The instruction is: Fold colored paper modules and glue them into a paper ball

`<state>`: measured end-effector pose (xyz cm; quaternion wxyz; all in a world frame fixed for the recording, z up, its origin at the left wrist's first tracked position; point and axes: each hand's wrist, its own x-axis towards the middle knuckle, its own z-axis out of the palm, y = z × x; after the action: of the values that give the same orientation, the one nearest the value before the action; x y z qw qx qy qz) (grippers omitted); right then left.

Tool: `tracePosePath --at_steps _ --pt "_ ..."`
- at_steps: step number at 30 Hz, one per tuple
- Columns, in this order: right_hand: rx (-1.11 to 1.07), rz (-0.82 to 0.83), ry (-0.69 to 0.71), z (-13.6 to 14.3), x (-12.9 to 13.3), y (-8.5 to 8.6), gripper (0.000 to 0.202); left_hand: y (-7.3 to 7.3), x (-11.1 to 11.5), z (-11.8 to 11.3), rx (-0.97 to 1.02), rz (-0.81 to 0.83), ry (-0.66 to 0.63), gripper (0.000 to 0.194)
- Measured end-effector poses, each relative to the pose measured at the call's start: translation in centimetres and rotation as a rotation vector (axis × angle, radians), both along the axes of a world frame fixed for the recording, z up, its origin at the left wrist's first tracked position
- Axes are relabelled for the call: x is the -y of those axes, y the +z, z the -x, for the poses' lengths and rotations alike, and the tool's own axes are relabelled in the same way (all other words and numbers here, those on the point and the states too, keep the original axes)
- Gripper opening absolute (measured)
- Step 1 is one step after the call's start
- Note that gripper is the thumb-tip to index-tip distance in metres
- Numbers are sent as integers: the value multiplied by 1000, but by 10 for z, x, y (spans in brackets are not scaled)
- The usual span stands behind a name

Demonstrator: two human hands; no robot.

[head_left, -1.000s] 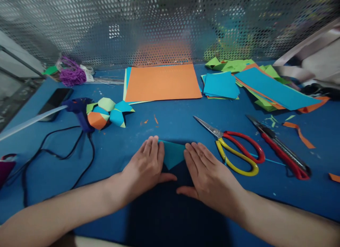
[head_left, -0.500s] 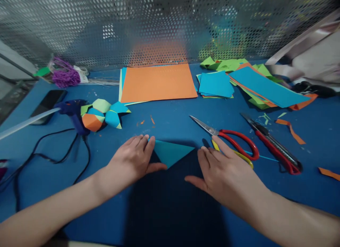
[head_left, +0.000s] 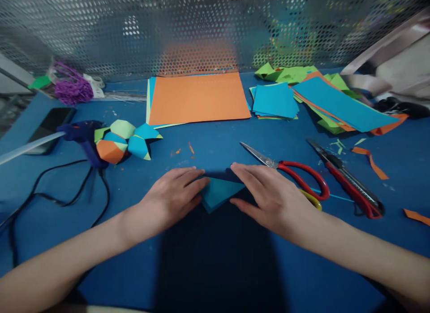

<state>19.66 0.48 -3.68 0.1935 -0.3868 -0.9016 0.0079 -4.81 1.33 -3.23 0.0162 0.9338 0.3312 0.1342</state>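
A folded triangle of blue paper point(head_left: 220, 193) lies on the blue table in front of me, its lower layer showing slightly at the near edge. My left hand point(head_left: 174, 192) grips its left end, the fingers laid over that corner and the thumb mostly hidden. Around the right tip, my right hand point(head_left: 268, 187) has its thumb and fingers apart, with the fingertips by the upper edge of the fold. Scissors with red handles point(head_left: 304, 174) lie just beyond my right hand, which partly hides a yellow handle point(head_left: 312, 199).
Left: a blue glue gun point(head_left: 83, 140) with black cord, a multicoloured paper shape point(head_left: 126, 142), a phone point(head_left: 50, 130) and purple raffia point(head_left: 72, 89). Behind: an orange sheet stack point(head_left: 199, 97) and blue squares point(head_left: 275, 100). Right: a red cutter knife point(head_left: 346, 178) and paper strips point(head_left: 342, 102).
My right hand has moved left and up to the paper's right tip. The left hand has shifted slightly right over its corner. The view has also shifted a little.
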Motion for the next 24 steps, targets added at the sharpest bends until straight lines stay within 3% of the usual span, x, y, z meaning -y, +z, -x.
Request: tracePosePath --at_steps 4,9,12,15,20,24 --pt "-228 228 -87 -3 -4 1 53 1 -4 -2 182 43 116 19" --pt "-662 713 -165 -2 -10 -4 62 17 -1 -7 280 201 365 19" --pt "-925 1049 -183 3 -9 -5 66 16 5 -11 348 205 402 9" --pt "-1054 1271 -195 9 -1 0 73 9 13 -16 365 178 329 7" --pt "-972 1281 -250 18 11 11 79 10 26 -24 351 168 220 6" --pt "-813 1128 -208 18 8 6 57 16 23 -27 413 435 381 7"
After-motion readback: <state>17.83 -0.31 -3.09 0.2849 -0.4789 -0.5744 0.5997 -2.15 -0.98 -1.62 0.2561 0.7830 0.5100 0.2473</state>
